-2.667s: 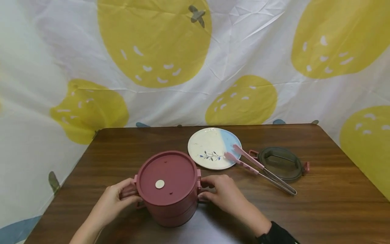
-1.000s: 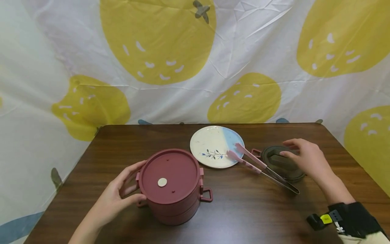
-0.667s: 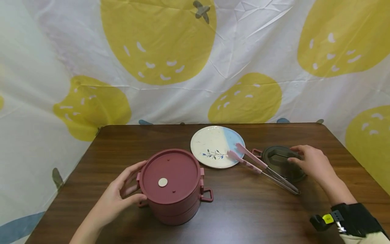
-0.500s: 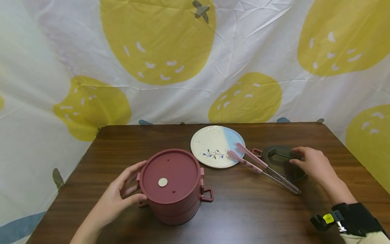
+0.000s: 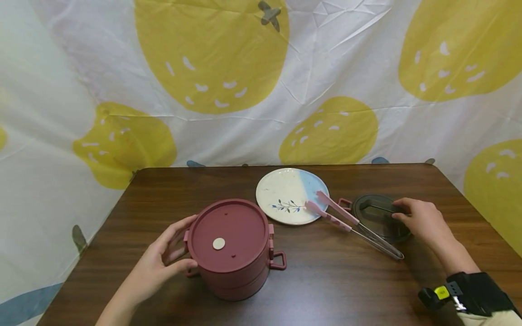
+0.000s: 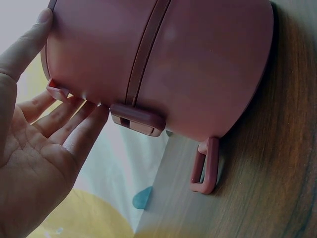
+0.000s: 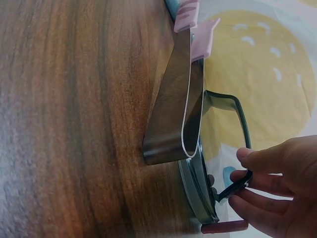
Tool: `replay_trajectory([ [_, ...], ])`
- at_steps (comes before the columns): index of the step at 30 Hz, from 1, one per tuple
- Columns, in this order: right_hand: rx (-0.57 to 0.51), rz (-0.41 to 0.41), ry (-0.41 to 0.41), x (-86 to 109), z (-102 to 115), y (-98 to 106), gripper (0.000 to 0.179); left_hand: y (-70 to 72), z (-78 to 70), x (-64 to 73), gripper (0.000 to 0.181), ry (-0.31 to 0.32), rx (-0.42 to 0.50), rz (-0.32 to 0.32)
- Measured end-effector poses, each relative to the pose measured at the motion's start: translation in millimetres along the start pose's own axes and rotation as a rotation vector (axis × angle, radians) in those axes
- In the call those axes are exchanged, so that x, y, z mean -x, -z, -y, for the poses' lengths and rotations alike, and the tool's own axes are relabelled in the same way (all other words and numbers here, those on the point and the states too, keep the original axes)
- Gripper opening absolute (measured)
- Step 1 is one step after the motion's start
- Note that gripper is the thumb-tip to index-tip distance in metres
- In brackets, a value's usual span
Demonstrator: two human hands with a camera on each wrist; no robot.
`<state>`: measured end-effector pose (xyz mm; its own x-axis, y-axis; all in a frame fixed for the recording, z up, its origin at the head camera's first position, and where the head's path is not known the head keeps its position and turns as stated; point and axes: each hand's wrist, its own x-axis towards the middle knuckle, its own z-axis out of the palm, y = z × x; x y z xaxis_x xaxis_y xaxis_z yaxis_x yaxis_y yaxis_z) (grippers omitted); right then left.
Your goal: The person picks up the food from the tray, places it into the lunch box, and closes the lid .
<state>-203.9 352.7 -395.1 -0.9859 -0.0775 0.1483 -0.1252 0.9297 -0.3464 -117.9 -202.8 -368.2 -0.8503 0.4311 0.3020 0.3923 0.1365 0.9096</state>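
Observation:
A round, dark-red lunch box point(image 5: 238, 235) with stacked tiers, a lid with a white button, side latches and loop handles stands left of centre. My left hand point(image 5: 157, 256) touches its left side, thumb at the lid's edge. In the left wrist view, the fingers point(image 6: 74, 124) are spread and fairly straight beside the clips. At the right lies a round, dark, see-through lid point(image 5: 375, 228) with a raised handle point(image 7: 241, 116). My right hand point(image 5: 422, 222) pinches that handle between thumb and fingers. The lid's far right edge is behind the hand.
Metal tongs point(image 5: 377, 244) with pink tips lie beside the dark lid, tips over the plate. A white-and-blue plate point(image 5: 281, 188) with a leaf pattern sits at the back. Everything is on a brown wooden table point(image 5: 326, 280). A fruit-print cloth point(image 5: 228, 136) hangs behind.
My right hand has left the lunch box's right side and gone right to the dark lid's handle. My left hand stays at the box. Over the last half second little differs.

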Motion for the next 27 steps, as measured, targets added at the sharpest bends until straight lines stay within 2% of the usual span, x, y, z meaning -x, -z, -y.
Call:
replay_trajectory([
  [9,0.005,-0.045,-0.021,3.0,1,13,0.037,-0.6,-0.4,-0.2,0.075,0.001,-0.010,-0.004],
  [15,0.007,-0.127,0.016,2.3,11,27,0.036,0.0,-1.0,-0.1,0.075,0.010,-0.024,-0.009],
  [21,-0.024,-0.177,0.080,3.9,37,41,0.034,0.0,-0.7,0.1,0.075,0.016,-0.026,-0.007],
  [27,-0.073,-0.169,0.151,4.2,79,54,0.034,-0.4,-0.6,0.5,0.075,0.009,-0.039,-0.010],
])
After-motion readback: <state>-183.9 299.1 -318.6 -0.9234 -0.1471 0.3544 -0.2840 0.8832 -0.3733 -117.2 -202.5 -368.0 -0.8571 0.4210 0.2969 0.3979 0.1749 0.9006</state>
